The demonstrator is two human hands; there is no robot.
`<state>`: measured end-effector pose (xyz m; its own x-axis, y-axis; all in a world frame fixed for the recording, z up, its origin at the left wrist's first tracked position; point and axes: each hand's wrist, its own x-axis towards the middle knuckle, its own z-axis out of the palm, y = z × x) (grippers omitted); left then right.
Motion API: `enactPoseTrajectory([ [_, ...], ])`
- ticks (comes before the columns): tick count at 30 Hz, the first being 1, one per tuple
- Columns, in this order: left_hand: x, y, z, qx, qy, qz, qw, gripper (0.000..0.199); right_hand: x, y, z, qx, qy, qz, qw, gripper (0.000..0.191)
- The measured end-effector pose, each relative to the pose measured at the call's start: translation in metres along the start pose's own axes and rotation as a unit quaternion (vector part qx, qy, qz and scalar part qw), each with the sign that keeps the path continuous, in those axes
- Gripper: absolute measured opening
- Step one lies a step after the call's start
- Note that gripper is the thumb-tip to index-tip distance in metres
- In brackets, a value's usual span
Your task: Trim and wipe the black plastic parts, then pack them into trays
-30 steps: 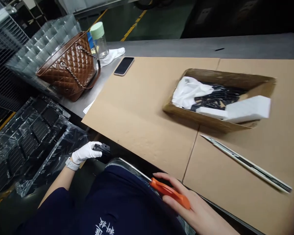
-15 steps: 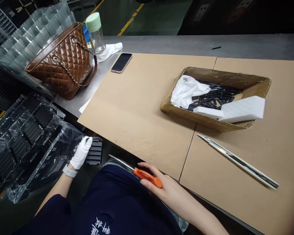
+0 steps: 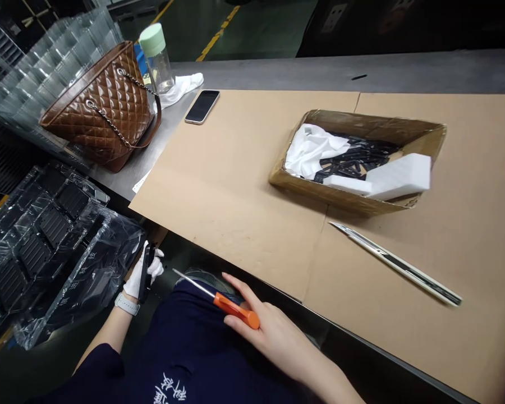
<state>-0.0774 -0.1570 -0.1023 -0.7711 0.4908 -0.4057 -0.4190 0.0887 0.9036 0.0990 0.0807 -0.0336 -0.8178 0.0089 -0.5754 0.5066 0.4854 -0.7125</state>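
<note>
My left hand [image 3: 155, 266], in a white glove, is closed on a black ribbed plastic part [image 3: 146, 274], now seen nearly edge-on below the table's left front edge. In my bare right hand [image 3: 256, 317] lies an orange-handled screwdriver [image 3: 235, 310], its metal shaft pointing left toward the gloved hand. The screwdriver's tip is apart from the black part. Beside my left hand is a plastic-wrapped tray [image 3: 46, 241] with several similar ribbed black parts.
On the cardboard-covered table [image 3: 235, 185] are a cardboard box [image 3: 294, 188] holding small black pieces, white cloth and white foam, a long thin strip [image 3: 395, 264] and a phone [image 3: 202, 106]. A brown quilted handbag [image 3: 105, 106] and a green-lidded bottle [image 3: 157, 59] stand at the back left.
My left hand has turned the black part from face-on to nearly edge-on. My right hand has shifted slightly left with the screwdriver. The whole view has moved a little.
</note>
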Motion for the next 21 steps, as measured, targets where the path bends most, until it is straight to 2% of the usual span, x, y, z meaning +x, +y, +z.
enactPoseTrajectory([
  [2, 0.000, 0.009, 0.003, -0.128, 0.001, 0.000, 0.992, 0.035, -0.003, 0.001, -0.002, -0.008, 0.000, 0.002, 1.000, 0.066],
  [5, 0.002, 0.032, 0.017, -0.334, 0.034, 0.016, 0.942, 0.026, -0.010, 0.006, 0.005, -0.022, -0.022, -0.014, 0.999, 0.069],
  [7, 0.007, 0.048, 0.033, -0.367, 0.059, 0.026, 0.928, 0.025, -0.017, 0.012, 0.014, -0.010, -0.023, -0.038, 0.999, 0.071],
  [9, 0.014, 0.061, 0.050, -0.351, 0.071, 0.037, 0.933, 0.028, -0.025, 0.018, 0.023, 0.019, -0.005, -0.066, 0.998, 0.073],
  [11, 0.022, 0.069, 0.064, -0.289, 0.074, 0.058, 0.953, 0.036, -0.036, 0.022, 0.027, 0.046, 0.028, -0.080, 0.995, 0.072],
  [13, 0.028, 0.076, 0.072, -0.135, 0.088, 0.100, 0.982, 0.048, -0.048, 0.026, 0.024, 0.069, 0.068, -0.075, 0.993, 0.073],
  [14, 0.031, 0.080, 0.073, -0.051, 0.097, 0.122, 0.987, 0.050, -0.054, 0.028, 0.021, 0.083, 0.089, -0.066, 0.990, 0.074],
  [16, 0.035, 0.090, 0.073, 0.098, 0.092, 0.166, 0.977, 0.036, -0.067, 0.033, 0.013, 0.117, 0.132, -0.041, 0.983, 0.076],
  [18, 0.038, 0.100, 0.074, 0.209, 0.028, 0.198, 0.957, 0.016, -0.081, 0.035, 0.005, 0.152, 0.180, -0.014, 0.972, 0.079],
  [21, 0.046, 0.110, 0.093, 0.298, -0.107, 0.251, 0.915, 0.018, -0.100, 0.034, 0.003, 0.182, 0.252, 0.008, 0.950, 0.087],
])
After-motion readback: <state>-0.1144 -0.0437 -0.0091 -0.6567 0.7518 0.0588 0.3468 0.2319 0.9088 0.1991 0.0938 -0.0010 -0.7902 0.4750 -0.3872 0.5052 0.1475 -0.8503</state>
